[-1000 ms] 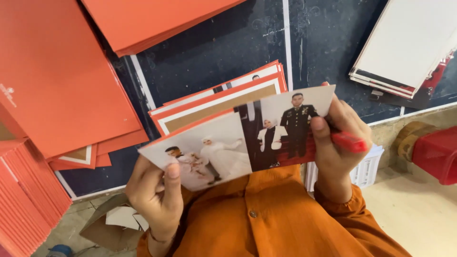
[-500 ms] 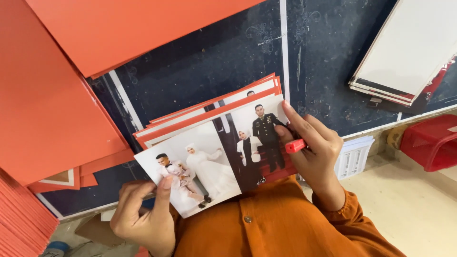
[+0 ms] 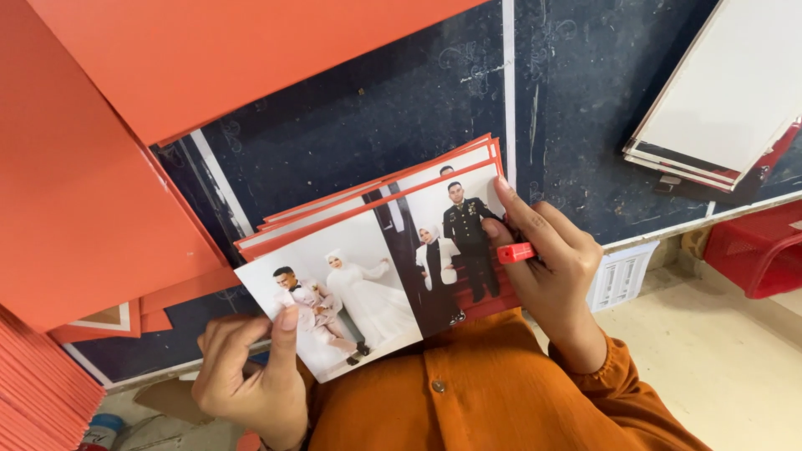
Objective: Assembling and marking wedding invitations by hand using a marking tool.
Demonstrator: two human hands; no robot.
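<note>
The scene is being lit brightly and evenly by soft daylight. Only faint shadows are being cast under the photo print [image 3: 368,284]. Slight glare is being shown on its glossy surface; edges are being mildly stretched.

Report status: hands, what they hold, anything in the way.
Left hand and right hand grip the photo stack by its ends. Right also pinches a small red tool. Nothing obstructing.

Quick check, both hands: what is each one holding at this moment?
Left hand: closed on the lower left corner of the photo stack, thumb on top.
Right hand: grips the stack's right edge, with a small red tool between its fingers.
</note>
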